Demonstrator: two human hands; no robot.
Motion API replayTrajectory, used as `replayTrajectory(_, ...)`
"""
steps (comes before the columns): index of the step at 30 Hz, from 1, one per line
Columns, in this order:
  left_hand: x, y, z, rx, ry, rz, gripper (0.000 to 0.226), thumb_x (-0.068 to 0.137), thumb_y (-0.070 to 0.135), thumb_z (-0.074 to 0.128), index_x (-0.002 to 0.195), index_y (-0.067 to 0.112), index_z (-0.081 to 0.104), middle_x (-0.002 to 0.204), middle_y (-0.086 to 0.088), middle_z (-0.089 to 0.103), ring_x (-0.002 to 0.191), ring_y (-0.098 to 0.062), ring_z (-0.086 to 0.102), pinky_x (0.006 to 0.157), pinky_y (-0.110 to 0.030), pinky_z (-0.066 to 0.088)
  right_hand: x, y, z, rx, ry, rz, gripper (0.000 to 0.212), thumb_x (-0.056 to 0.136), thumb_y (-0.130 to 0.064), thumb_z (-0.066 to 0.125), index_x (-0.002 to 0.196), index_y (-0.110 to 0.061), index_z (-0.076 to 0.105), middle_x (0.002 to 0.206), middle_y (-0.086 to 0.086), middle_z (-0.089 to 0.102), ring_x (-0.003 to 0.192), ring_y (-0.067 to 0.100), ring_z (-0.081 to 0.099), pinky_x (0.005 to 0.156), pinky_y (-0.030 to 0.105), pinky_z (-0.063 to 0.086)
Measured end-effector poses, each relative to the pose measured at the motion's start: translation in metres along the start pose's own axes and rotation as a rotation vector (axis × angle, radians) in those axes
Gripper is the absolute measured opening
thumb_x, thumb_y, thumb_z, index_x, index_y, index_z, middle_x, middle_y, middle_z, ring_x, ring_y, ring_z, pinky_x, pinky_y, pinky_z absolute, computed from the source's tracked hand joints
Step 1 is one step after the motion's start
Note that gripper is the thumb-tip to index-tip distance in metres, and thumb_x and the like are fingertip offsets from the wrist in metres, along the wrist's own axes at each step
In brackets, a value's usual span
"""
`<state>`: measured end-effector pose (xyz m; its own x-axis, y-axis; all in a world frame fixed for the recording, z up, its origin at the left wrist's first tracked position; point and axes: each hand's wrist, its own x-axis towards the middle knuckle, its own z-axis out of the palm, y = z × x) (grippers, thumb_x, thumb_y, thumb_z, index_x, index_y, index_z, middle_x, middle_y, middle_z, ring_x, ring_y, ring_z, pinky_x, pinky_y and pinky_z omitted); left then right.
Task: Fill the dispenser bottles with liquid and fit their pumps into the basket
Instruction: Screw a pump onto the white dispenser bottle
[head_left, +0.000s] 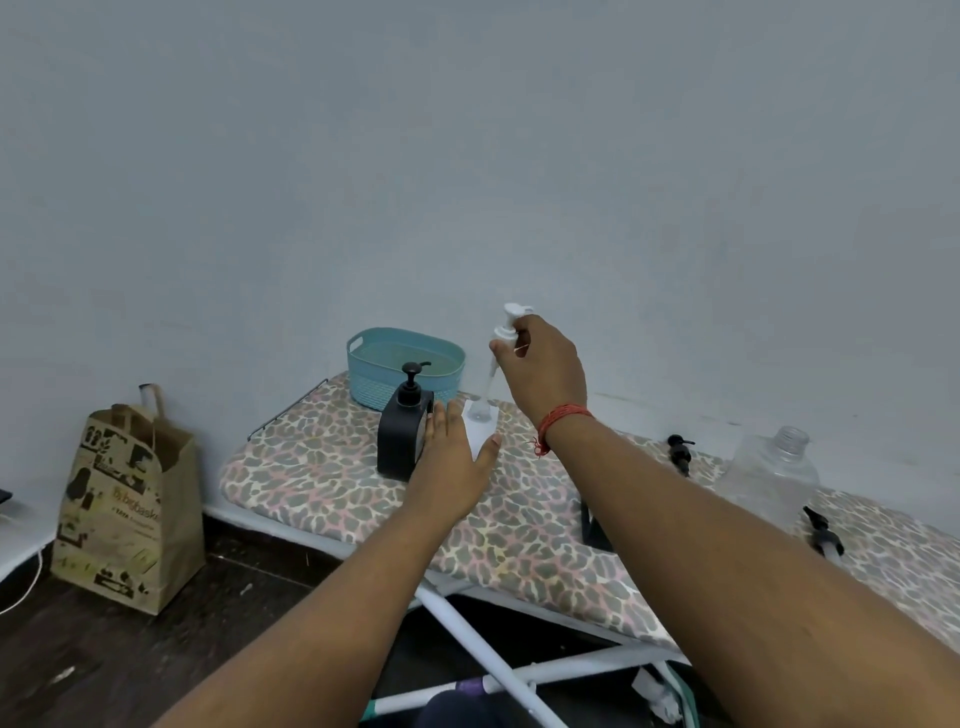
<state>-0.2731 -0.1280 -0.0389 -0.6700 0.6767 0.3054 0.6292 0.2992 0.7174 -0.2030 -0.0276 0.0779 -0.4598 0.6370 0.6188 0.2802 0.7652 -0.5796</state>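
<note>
My right hand (540, 364) pinches a white pump (508, 328) by its collar, its clear tube hanging into the neck of a white bottle (480, 423). My left hand (457, 449) reaches to that bottle with thumb and fingers spread around its body; whether it grips the bottle is unclear. A black dispenser bottle (402, 436) with its pump fitted stands just left of my left hand. Behind it sits a teal basket (405, 374). A clear bottle (774, 473) without a pump stands at the right.
All this rests on a leopard-print ironing board (322, 478) against a grey wall. Two loose black pumps (680, 452) (823, 535) lie near the clear bottle. A brown paper bag (124, 509) stands on the dark floor at the left.
</note>
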Motion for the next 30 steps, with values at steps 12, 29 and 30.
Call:
replayTrajectory(12, 0.016, 0.001, 0.008, -0.141, 0.048, -0.018, 0.078, 0.094, 0.048, 0.060, 0.153, 0.018, 0.021, 0.157, -0.005, 0.035, 0.139, -0.018, 0.038, 0.095, -0.025, 0.030, -0.019, 0.033, 0.030, 0.016, -0.169, 0.058, 0.032, 0.091, -0.036, 0.064, 0.120, -0.024, 0.064, 0.093, -0.013, 0.062, 0.086, 0.011, 0.059, 0.079, 0.029, 0.049)
replayTrajectory(29, 0.018, -0.003, 0.014, -0.107, 0.040, 0.024, 0.071, 0.099, 0.024, 0.055, 0.156, 0.010, 0.016, 0.157, -0.013, 0.037, 0.144, -0.028, 0.038, 0.112, -0.049, 0.038, -0.048, 0.049, 0.068, 0.209, -0.147, 0.111, 0.027, 0.086, -0.025, 0.067, 0.111, -0.021, 0.059, 0.107, -0.005, 0.063, 0.104, 0.020, 0.058, 0.090, 0.041, 0.051)
replayTrajectory(30, 0.017, -0.003, 0.014, -0.102, 0.044, 0.030, 0.073, 0.098, 0.025, 0.056, 0.157, 0.010, 0.015, 0.159, -0.013, 0.035, 0.145, -0.027, 0.036, 0.113, -0.048, 0.038, -0.048, 0.050, 0.068, 0.219, -0.147, 0.112, 0.026, 0.087, -0.023, 0.068, 0.111, -0.020, 0.059, 0.107, -0.004, 0.064, 0.103, 0.019, 0.059, 0.090, 0.040, 0.052)
